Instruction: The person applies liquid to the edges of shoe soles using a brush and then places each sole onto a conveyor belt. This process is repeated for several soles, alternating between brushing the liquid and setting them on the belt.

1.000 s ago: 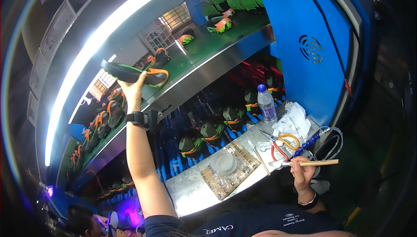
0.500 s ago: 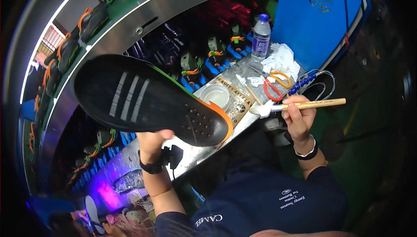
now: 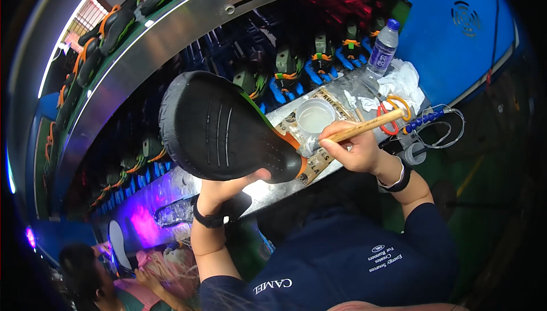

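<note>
A black shoe sole (image 3: 219, 131) with an orange heel edge and a green side edge is held up at a tilt over the bench. My left hand (image 3: 231, 188) grips its near edge from below, thumb on the face; most of the fingers are hidden beneath. Pinched in my right hand (image 3: 356, 151) is a brush (image 3: 364, 127) with a wooden handle. Its whitish tip is at the orange heel edge; whether it touches is hard to tell. Just behind that tip stands a clear round tub (image 3: 315, 100) with whitish liquid, on printed brown cardboard (image 3: 319, 167).
A bottle (image 3: 383, 52), crumpled white tissue (image 3: 407, 77), red and orange scissor-like loops (image 3: 400, 101) and a blue jointed hose (image 3: 423, 122) lie right. Shoes on clamps (image 3: 286, 63) line the back; more shoes (image 3: 117, 26) sit upper left. A co-worker (image 3: 108, 279) handles a pale sole (image 3: 118, 242) lower left.
My right hand has brought the brush left to the sole's heel edge. The sole has turned and tilted, and sits farther right in view. The whole view has shifted.
</note>
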`<action>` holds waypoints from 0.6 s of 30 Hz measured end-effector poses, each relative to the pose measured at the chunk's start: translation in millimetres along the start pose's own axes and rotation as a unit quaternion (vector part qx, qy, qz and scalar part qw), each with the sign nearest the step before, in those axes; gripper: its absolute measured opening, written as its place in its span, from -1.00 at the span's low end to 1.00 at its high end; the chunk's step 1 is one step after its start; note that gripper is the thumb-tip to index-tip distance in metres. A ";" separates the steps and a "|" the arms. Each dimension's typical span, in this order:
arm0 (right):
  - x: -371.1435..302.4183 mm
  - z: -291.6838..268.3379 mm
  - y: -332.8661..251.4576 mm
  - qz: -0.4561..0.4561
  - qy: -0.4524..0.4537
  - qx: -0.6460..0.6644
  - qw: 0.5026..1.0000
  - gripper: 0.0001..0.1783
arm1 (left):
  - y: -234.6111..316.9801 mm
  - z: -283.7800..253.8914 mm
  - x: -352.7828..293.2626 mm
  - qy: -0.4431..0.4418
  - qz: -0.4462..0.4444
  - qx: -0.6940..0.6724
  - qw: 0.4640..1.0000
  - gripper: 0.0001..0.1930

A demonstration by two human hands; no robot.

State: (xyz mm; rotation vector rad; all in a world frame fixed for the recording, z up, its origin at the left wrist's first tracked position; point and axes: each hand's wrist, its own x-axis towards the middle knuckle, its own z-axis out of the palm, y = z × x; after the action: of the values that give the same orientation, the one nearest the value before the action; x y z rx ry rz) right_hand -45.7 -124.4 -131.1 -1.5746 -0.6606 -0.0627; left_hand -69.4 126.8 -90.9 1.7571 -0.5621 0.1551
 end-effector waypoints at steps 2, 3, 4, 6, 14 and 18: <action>-2.9 -7.1 3.7 -0.007 0.014 -0.026 1.000 -0.95 | -1.6 3.8 10.6 -0.021 -0.003 0.002 1.000 -0.51; -6.9 -9.7 5.2 -0.010 0.019 -0.048 0.999 -0.94 | -1.0 6.9 14.7 -0.034 -0.003 0.009 0.999 -0.48; -9.9 -11.8 5.6 -0.006 0.025 -0.049 0.998 -0.94 | -0.6 10.2 19.1 -0.047 -0.004 0.016 0.999 -0.46; -13.7 -16.5 7.1 -0.008 0.046 -0.050 0.998 -0.93 | -0.7 20.3 30.3 -0.047 -0.020 -0.005 0.999 -0.45; 11.9 -51.1 8.6 -0.055 -0.025 -0.079 0.995 -0.88 | 10.6 44.2 68.7 -0.025 -0.055 -0.056 0.997 -0.41; 29.5 -61.7 9.4 -0.075 -0.037 -0.056 0.995 -0.89 | 19.0 43.5 71.4 0.029 -0.093 -0.063 0.993 -0.42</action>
State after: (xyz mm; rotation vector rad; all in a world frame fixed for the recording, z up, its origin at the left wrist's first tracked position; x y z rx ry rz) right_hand 4.2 -170.5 -118.6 -1.6391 -0.8455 -0.1571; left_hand -23.8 62.2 -57.9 1.6669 -0.3558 0.0405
